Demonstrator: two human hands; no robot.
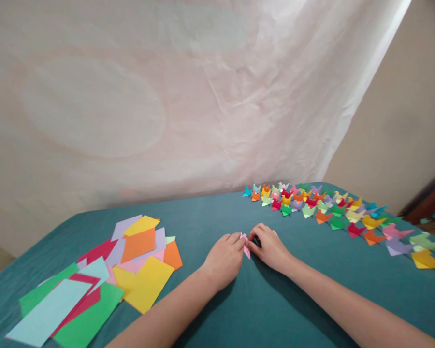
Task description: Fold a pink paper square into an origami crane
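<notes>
Between my hands, over the middle of the dark green table, is a small pink folded paper bird (246, 250), its body narrow and pointed downward. My left hand (225, 257) is closed on its left side, fingers bent toward the paper. From the right, my right hand (268, 245) pinches the same piece with thumb and index finger. Parts of the paper are hidden behind the fingertips, so I cannot see every fold.
Loose sheets of coloured paper (139, 244) lie overlapping on the left of the table (203, 212). Rows of folded paper birds (323, 217) in many colours stand along the right. A pale cloth (188, 121) hangs behind the table's back edge.
</notes>
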